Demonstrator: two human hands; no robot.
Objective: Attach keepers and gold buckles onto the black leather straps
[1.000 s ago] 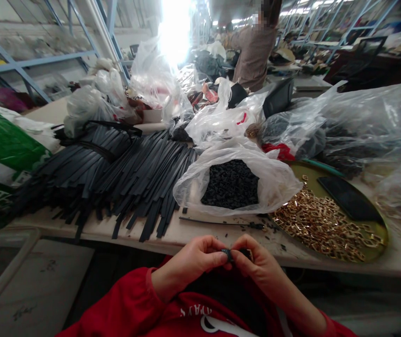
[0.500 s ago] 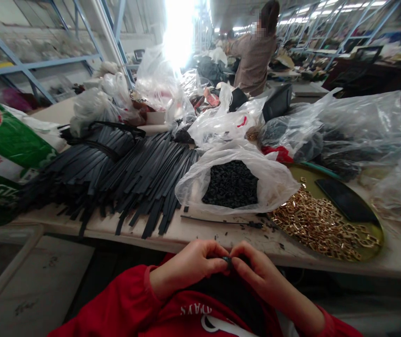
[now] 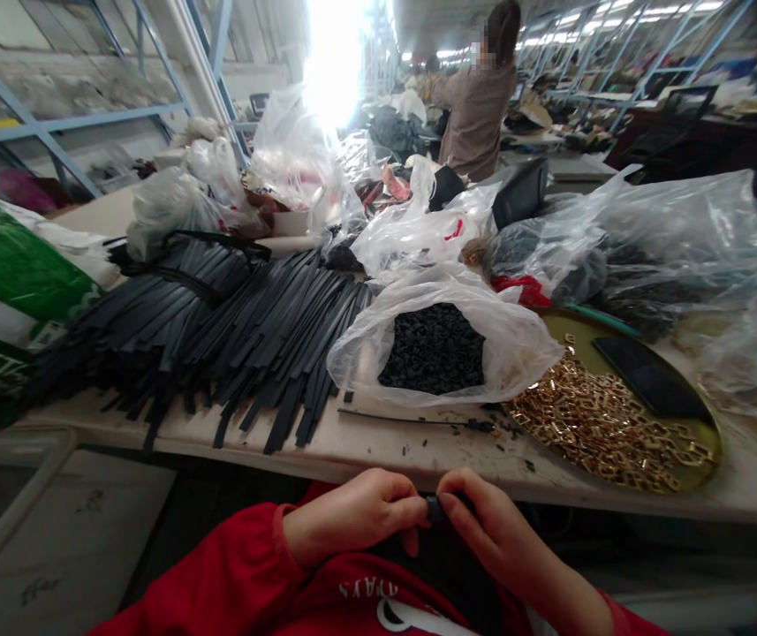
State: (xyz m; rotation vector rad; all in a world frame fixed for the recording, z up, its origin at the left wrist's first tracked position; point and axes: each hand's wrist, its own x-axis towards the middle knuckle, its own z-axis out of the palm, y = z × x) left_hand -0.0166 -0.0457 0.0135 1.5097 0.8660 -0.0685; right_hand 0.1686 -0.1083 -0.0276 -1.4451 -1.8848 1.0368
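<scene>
Just in front of the table's near edge, my left hand (image 3: pixel 359 515) and my right hand (image 3: pixel 492 517) meet at their fingertips. Between them is a small dark piece (image 3: pixel 432 507), pinched from both sides; its exact shape is too small to tell. Beyond my hands, an open white plastic bag (image 3: pixel 517 353) holds many small black pieces (image 3: pixel 432 347). Long black strips (image 3: pixel 285 344) lie in a pile at the left. To the right, a round yellowish tray (image 3: pixel 713 442) carries gold-coloured metal buckles (image 3: pixel 607 424) and a dark flat slab (image 3: pixel 651 377).
A thin black strip (image 3: pixel 411 418) and small scraps lie near the table (image 3: pixel 246 444) edge. Clear plastic bags (image 3: pixel 683 221) crowd the back. A green bag (image 3: pixel 26 265) stands at the far left. Another person (image 3: pixel 474 115) stands beyond the table.
The fingers of my left hand have shifted and hang lower, and more of the small dark piece shows between my hands. The camera view has moved slightly.
</scene>
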